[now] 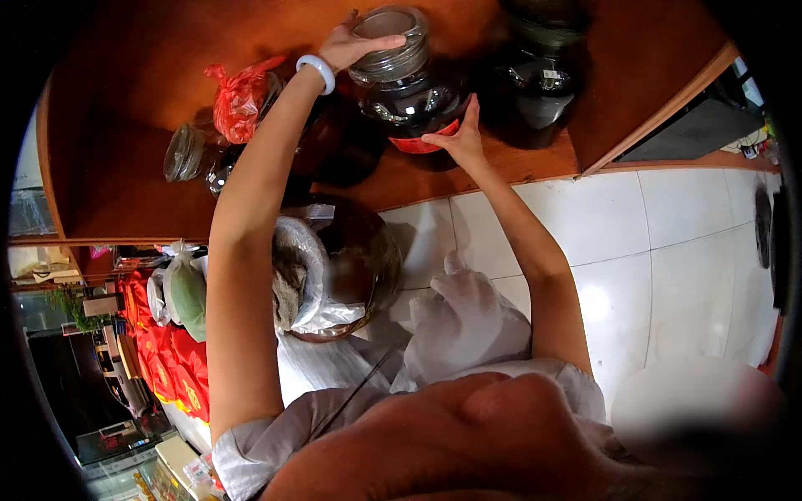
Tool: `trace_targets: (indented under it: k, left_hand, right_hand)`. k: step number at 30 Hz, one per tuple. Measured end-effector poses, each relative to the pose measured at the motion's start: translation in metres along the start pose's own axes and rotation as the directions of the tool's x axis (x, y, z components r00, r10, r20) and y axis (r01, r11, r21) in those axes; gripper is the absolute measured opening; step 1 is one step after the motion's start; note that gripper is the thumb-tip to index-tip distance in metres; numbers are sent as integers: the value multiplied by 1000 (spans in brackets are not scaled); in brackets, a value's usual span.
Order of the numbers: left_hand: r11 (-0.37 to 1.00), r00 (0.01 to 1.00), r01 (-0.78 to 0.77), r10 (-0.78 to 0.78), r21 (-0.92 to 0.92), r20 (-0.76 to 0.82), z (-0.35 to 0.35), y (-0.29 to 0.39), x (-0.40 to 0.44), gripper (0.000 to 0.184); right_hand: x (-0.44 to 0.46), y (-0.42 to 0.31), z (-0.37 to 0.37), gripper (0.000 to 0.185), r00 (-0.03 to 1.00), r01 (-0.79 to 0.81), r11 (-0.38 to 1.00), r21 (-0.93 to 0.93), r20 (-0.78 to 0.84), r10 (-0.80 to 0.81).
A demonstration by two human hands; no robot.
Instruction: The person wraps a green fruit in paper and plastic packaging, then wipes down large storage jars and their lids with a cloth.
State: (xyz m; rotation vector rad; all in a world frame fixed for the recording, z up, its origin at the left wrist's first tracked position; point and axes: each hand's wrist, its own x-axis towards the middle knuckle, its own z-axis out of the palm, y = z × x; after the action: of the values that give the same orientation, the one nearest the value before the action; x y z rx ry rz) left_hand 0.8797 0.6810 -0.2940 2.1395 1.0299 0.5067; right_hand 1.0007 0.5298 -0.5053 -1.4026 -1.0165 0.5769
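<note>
A large dark glass jar (409,104) with a clear ridged top and a red label (423,139) stands on the brown wooden shelf. My left hand (355,46), with a pale bangle (317,73) at the wrist, grips the jar's top, its thumb lying across the near side. Lower down, my right hand (459,142) holds the jar near the label, thumb and fingers spread around its side. The far fingers of both hands are partly hidden. Left of my left forearm, a smaller jar (185,153) lies close to a red plastic bag (238,104) tied over another vessel.
Another dark glass jar (539,88) stands to the right on the wooden shelf (643,75). Below the shelf, a big brown round vessel (355,259) with plastic wrapping sits on white floor tiles (585,217). Red packages (175,359) and a green bag (188,292) are at left.
</note>
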Motion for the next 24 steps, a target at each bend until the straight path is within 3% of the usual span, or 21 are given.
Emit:
trace_targets:
  k: [2,3,4,6,11,14,18,20,24]
  left_hand:
    - [1000,994,4,-1,-27,113,-1,-5,0,88]
    - [998,998,-63,63,-7,7,2,-5,-2,75]
    - [998,998,-67,68,-11,15,0,-3,-1,75]
    - [999,991,-8,12,-32,134,-5,2,-2,115]
    - [976,992,-119,123,-181,10,4,-26,9,118]
    - [987,999,-43,37,-157,-37,6,1,-10,117]
    - [990,992,-94,84,-106,-97,9,-12,5,115]
    - [975,995,-88,77,-205,-62,8,-9,1,109]
    - [987,990,-91,76,-132,-115,9,-25,14,117]
  right_hand:
    - [1,5,0,126,999,27,1000,-15,-17,-27]
    - [3,2,-2,126,1000,28,1000,-7,7,-28]
    - [3,1,-3,126,999,27,1000,2,31,-27]
    - [-1,-2,-3,127,999,5,1000,1,31,-5]
    - [6,-7,-9,129,998,-12,1000,22,59,10]
    - [12,7,-4,129,998,16,1000,17,57,-17]
    - [20,7,-8,130,996,-16,999,-44,87,19]
    - [17,6,-8,131,996,-3,999,-37,91,7]
    - [25,9,-8,131,994,-1,1000,11,107,-1]
